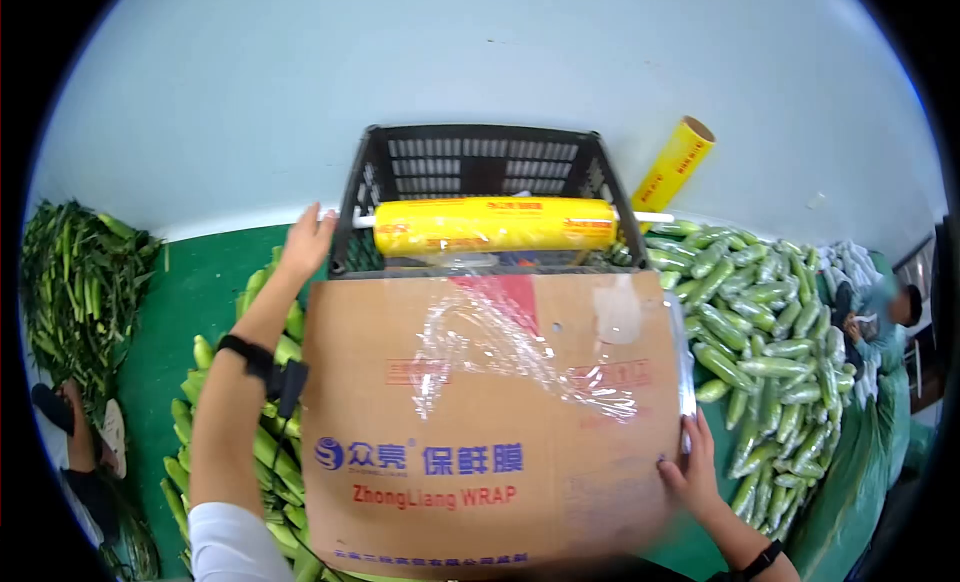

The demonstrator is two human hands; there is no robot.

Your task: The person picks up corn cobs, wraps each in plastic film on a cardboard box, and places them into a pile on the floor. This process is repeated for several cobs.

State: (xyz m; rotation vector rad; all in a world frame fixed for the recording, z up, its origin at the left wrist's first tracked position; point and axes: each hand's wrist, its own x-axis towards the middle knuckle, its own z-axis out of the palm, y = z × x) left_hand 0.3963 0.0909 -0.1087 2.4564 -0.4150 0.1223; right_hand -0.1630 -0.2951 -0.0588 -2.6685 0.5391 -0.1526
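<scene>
Yellow roll (495,227) across black crate (485,135); left hand (308,240) beside it, right hand (692,472) at cardboard (480,417), grips unclear.

In front of you, the black slotted crate (480,135) stands upright, open at the top. Your yellow roll (500,225), printed red, lies level on its white rod (655,217), which spans the crate and sticks out past its right edge. Your brown cardboard box (440,412), printed blue and red, lies just beside the crate's near edge, wrinkled clear wrap (520,347) over its far half.
</scene>
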